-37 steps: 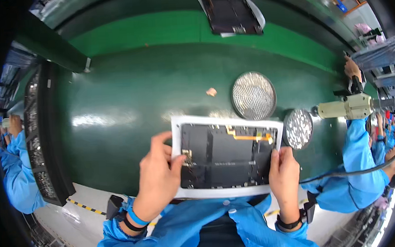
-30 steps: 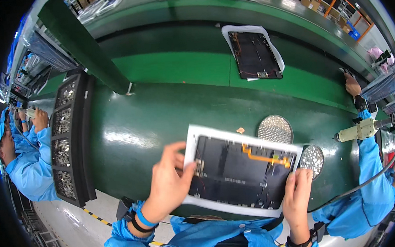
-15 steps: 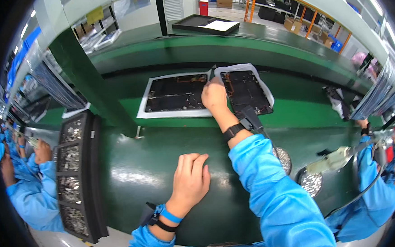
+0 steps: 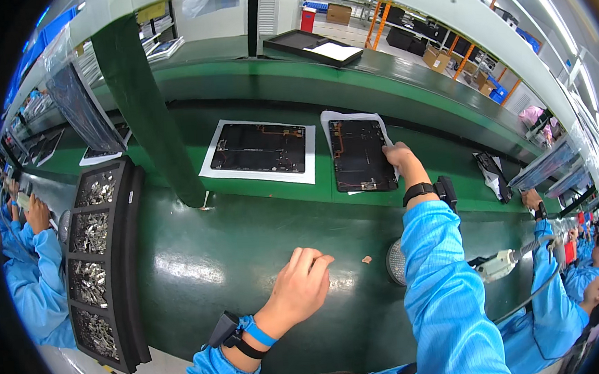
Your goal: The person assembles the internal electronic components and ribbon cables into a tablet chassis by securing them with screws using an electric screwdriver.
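At the right edge of a black tablet panel point(image 4: 366, 152) with orange flex strips is my right hand point(image 4: 400, 156), its fingers closed over the rim. That panel lies on a white sheet point(image 4: 325, 127) on the green strip of the bench. A second, similar black tablet panel point(image 4: 259, 148) rests flat on another white sheet point(image 4: 209, 166) to the left, touched by neither hand. My left hand point(image 4: 297, 286) hovers over the near bench top with fingers curled together. Whatever it may hold is hidden.
A black compartment bin point(image 4: 122, 266) of small metal parts stands at left, beside a green post point(image 4: 145, 114). A small beige scrap point(image 4: 366, 259), a round metal-bead dish point(image 4: 395, 262) and a pale corded tool point(image 4: 496, 265) lie right of centre. Co-workers flank the bench.
My right hand has gone from between the two panels to the right panel's outer edge. The left hand stays curled over the bench. The view has shifted slightly.
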Motion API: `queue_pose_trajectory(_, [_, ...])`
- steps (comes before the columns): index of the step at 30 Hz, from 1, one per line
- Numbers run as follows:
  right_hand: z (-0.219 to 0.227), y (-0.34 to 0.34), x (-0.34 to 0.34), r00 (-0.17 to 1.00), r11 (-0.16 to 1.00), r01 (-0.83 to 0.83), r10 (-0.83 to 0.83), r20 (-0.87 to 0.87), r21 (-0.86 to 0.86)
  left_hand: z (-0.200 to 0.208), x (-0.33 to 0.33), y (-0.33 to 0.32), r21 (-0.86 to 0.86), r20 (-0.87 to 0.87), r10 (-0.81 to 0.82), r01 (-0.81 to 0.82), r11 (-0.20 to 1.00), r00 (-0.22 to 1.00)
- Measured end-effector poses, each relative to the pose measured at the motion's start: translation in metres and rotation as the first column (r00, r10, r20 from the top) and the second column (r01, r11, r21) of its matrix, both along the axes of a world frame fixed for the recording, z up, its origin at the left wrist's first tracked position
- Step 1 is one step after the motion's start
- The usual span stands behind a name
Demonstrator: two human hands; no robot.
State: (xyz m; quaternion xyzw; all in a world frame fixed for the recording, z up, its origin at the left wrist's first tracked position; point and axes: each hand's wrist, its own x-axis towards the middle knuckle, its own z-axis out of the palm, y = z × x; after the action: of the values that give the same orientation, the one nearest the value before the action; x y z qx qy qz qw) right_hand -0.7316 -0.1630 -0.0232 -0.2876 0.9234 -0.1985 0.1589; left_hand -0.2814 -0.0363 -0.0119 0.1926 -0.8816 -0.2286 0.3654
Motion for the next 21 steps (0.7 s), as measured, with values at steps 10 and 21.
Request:
queue_pose_trajectory(10, [0.065, 0.115, 0.21, 0.727, 0.495, 0.382, 0.36, 0.584, -0.781, 0.016, -0.014, 0.027, 0.812, -0.542, 0.109, 0.486, 0.323, 0.833])
queue_pose_trajectory(21, [0.083, 0.329, 0.297, 0.963, 0.553, -0.266, 0.189, -0.192, -0.79, 0.048, 0.112, 0.099, 0.94, -0.336, 0.516, 0.315, 0.131, 0.788])
